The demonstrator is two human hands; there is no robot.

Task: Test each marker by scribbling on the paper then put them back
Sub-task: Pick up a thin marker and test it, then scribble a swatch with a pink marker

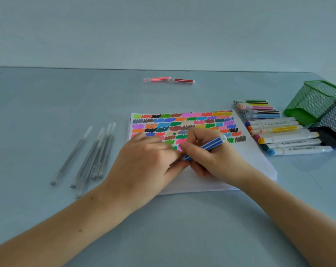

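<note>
A blue marker with white stripes (211, 145) lies slanted over the white paper (255, 157), whose upper part is filled with colored scribble patches. My right hand (215, 157) grips the marker's barrel. My left hand (149, 158) meets it at the marker's lower end, fingers curled around that end; the tip or cap there is hidden between my fingers. Both hands hover over the middle of the paper.
Thin striped markers (259, 110) and thick white-bodied markers (290, 139) lie in rows right of the paper. A green mesh holder (315, 99) and a black mesh holder (334, 120) lie tipped at far right. Several grey pens (92, 157) lie left. Two red markers (169, 80) lie far back.
</note>
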